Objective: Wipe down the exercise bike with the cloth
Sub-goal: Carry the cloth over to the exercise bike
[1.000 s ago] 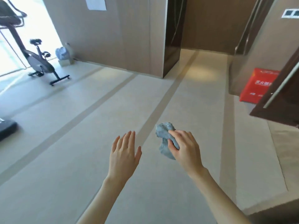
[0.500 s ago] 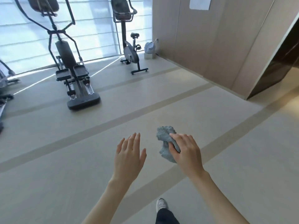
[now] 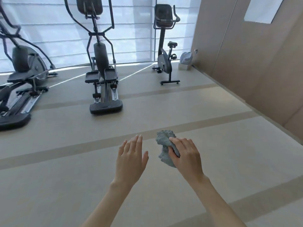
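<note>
The right hand (image 3: 186, 158) gripped the bunched cloth (image 3: 164, 147), its length pointing away; the left hand (image 3: 130, 158) was flat and empty; the exercise bike (image 3: 165, 46) stood upright far ahead.

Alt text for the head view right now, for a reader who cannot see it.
A person's right hand grips a crumpled grey cloth, the left hand open beside it, above a beige floor. The exercise bike stands well ahead by the window blinds, right of an elliptical trainer, untouched.

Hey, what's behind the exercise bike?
A lowered window blind fills the space behind the exercise bike. A pale bag sits on a small box to its right. The bike's body hides whatever lies directly behind it.
</note>
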Demonstrator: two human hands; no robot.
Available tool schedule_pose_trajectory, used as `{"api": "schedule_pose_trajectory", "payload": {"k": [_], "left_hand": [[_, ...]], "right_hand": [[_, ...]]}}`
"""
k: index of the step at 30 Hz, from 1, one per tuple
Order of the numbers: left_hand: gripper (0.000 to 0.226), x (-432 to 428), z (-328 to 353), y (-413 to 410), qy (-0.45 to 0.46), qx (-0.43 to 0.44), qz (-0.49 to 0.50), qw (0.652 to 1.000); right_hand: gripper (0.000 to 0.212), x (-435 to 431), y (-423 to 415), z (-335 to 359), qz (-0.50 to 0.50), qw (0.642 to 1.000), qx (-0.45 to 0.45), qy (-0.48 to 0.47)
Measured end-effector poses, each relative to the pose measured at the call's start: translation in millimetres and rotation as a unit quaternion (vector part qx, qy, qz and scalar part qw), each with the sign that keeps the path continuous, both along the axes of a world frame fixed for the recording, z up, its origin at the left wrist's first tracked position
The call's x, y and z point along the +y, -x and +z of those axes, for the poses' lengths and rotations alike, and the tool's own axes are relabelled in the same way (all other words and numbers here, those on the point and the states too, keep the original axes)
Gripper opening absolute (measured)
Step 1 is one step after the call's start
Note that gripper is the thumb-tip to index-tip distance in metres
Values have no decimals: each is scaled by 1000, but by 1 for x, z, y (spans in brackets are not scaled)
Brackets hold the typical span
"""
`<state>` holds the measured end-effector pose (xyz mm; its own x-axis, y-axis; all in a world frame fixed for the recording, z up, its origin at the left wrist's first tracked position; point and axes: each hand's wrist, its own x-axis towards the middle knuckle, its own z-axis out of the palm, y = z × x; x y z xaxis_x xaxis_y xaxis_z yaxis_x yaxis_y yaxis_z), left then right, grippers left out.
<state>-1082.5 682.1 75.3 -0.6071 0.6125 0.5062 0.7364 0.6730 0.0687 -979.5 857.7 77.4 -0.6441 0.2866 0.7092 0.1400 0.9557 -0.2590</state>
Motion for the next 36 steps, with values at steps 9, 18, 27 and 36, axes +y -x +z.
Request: {"api": "schedule_pose_trajectory", "payload": {"k": [9, 18, 27, 36], "left_hand": [[54, 96, -18, 171, -20, 1, 28, 999], [54, 207, -5, 376, -18, -16, 12, 1000], [55, 305, -9, 550, -11, -18, -1, 1000], [55, 445, -1, 763, -11, -11, 7, 1000]], "right_hand": [[26, 105, 180, -20, 35, 999, 13, -12], [26, 215, 386, 0, 24, 999, 17, -29], [27, 313, 560, -4, 21, 1000, 6, -8], [25, 450, 782, 4, 35, 999, 25, -6]]}}
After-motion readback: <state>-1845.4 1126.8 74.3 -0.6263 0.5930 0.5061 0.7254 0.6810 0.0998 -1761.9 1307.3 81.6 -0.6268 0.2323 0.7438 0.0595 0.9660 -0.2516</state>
